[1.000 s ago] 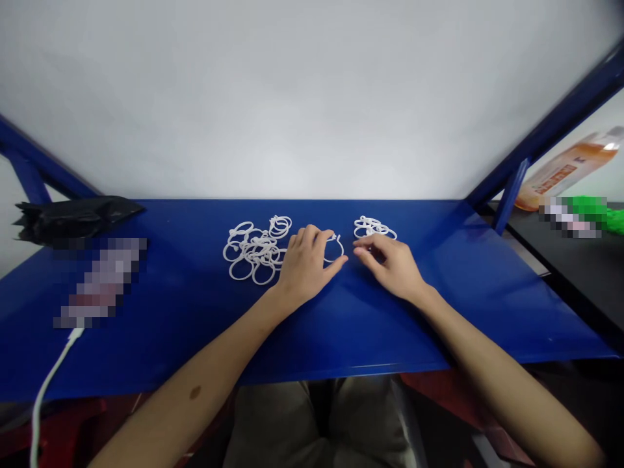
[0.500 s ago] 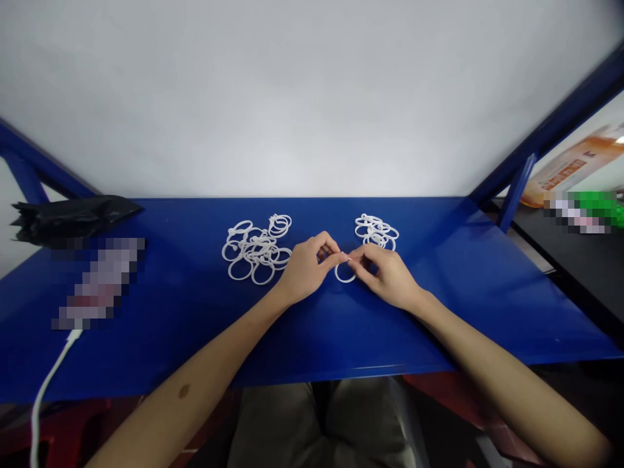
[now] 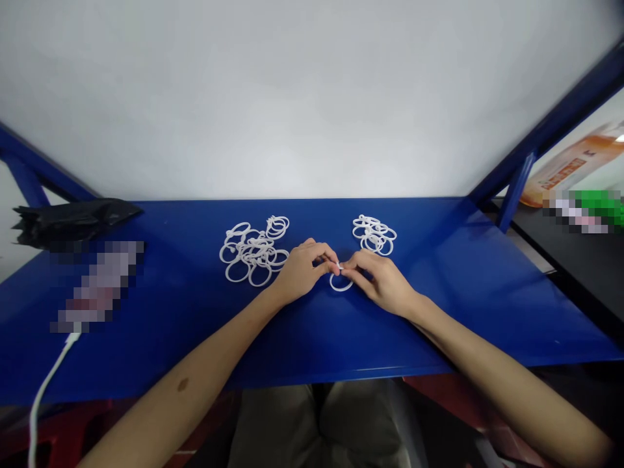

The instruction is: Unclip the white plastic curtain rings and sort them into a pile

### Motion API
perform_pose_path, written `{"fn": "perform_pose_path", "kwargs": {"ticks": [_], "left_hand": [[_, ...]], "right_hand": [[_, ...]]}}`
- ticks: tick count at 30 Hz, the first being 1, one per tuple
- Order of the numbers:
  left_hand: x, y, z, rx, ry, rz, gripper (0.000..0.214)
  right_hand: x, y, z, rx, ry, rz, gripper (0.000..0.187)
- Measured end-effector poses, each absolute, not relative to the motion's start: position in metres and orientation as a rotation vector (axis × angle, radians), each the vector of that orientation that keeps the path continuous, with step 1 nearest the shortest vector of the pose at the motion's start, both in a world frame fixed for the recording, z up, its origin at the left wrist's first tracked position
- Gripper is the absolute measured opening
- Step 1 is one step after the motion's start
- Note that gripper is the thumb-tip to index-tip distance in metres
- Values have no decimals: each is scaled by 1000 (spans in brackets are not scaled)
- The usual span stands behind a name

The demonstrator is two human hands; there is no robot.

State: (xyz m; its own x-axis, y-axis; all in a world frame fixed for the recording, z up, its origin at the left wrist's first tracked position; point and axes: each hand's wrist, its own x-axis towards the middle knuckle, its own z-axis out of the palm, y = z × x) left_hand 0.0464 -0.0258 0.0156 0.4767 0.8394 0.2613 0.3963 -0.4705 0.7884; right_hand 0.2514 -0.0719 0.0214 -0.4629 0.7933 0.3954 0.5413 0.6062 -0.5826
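Both my hands meet near the middle of the blue table [image 3: 429,260], pinching the top of one white plastic ring [image 3: 341,289]. My left hand [image 3: 308,268] holds it from the left with thumb and forefinger. From the right, my right hand [image 3: 377,276] grips it the same way. A small white piece shows between the fingertips; its details are too small to tell, and the ring's loop hangs below. Left of my hands lies a heap of several white rings [image 3: 256,250] with small knobs. Behind my right hand is a smaller group of white rings [image 3: 374,231].
At the left lie a black plastic bag [image 3: 73,218] and a blurred-out object [image 3: 100,286] with a white cable [image 3: 41,390]. A white wall [image 3: 312,97] rises behind the table. An orange-labelled bottle [image 3: 568,166] stands at the right, beyond the blue frame [image 3: 517,188].
My hands and the ring have shifted slightly down and left. The fingertips have moved a little, so the small white piece at the ring's top now shows more between them.
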Motion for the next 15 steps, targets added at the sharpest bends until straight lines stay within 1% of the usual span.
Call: {"fn": "perform_pose_path", "kwargs": {"ticks": [2, 7, 10, 13, 15], "left_hand": [[48, -28, 18, 2041, 990, 908, 11], [52, -33, 22, 2047, 959, 948, 23], [52, -32, 24, 2042, 975, 919, 20], [50, -32, 28, 2035, 970, 907, 13], [49, -31, 29, 2041, 935, 903, 13]], "right_hand": [[250, -72, 22, -1059, -2143, 531, 19], [247, -73, 23, -1047, -2152, 547, 26], [247, -71, 21, -1103, -2109, 503, 23], [248, -69, 22, -1173, -2062, 457, 19], [249, -68, 23, -1203, -2047, 425, 19]]}}
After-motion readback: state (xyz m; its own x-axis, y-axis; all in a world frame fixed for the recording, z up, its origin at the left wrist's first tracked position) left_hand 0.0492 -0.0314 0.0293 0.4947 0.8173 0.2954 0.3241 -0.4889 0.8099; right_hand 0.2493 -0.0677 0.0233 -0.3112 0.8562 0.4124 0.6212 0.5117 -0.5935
